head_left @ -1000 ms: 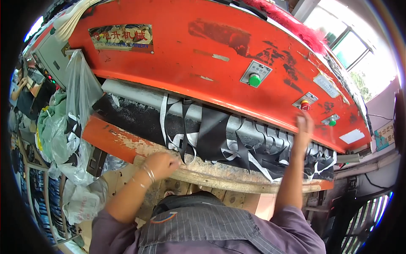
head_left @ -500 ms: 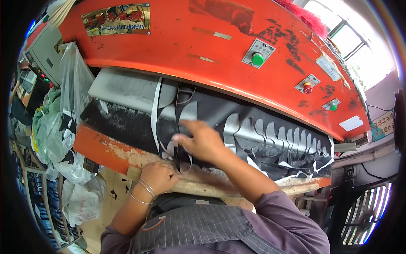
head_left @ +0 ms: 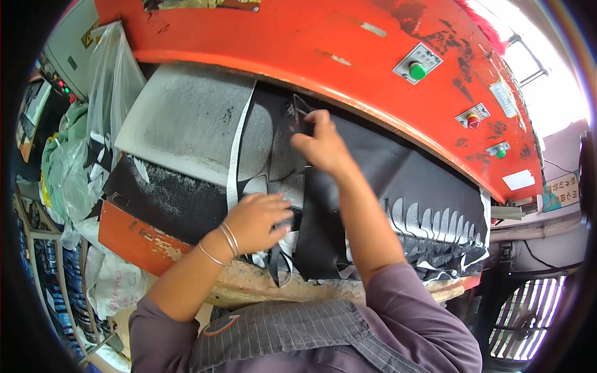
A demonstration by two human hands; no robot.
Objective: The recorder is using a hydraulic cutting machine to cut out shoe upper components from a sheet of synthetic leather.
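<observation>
My right hand [head_left: 322,146] is over the far part of a black sheet [head_left: 379,158], its fingers closed around the edge of a thin metal cutting die [head_left: 299,107]. The hand hides part of the die. My left hand [head_left: 256,222] lies nearer me, fingers apart, over the cut left edge of the sheet. Beneath and beside it are curved openings and thin black strips [head_left: 280,267] with pale edges. A white-edged strip [head_left: 235,158] runs along the sheet's left side. Farther right, a row of curved cut-outs [head_left: 435,221] shows the grey surface below.
The red machine beam [head_left: 298,43] spans the back, carrying a green button [head_left: 416,71] and a red button [head_left: 473,121]. At left is the bare grey cutting board [head_left: 186,118]. Clear plastic bags [head_left: 71,165] hang beside it. A worn wooden edge [head_left: 249,289] runs in front of me.
My right hand has moved away from me to the die near the beam. My left hand has lifted from the front edge onto the strips, its fingers spreading. The black sheet covers some former cut-outs.
</observation>
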